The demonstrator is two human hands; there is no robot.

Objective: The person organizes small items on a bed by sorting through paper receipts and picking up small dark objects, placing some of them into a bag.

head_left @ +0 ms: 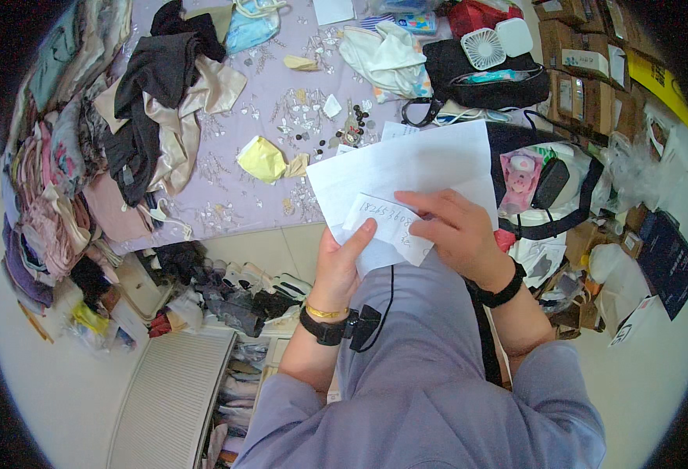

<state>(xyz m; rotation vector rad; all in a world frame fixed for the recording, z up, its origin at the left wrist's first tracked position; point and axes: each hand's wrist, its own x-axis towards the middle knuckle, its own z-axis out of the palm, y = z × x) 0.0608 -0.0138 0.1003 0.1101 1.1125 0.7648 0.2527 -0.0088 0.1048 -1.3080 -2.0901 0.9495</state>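
Observation:
Large white sheets of paper (453, 168) are spread in front of my body, with a small white paper slip (383, 224) on top bearing handwriting. My left hand (340, 262) is closed on the slip and sheets at their lower left, the thumb pressed on the slip. At the right end of the slip is my right hand (461, 238), its bent fingers gripping the slip from above. Its thumb is hidden. A black wristband circles each wrist, and a black device (366, 327) with a cord sits at the left one.
Beyond the papers, a lavender-covered table (226, 203) holds dark and cream clothes (156, 102), a yellow paper piece (262, 159) and small black bits. A black pouch (484, 74), white fan (484, 48) and open bag (555, 227) lie right, near cardboard boxes (582, 98).

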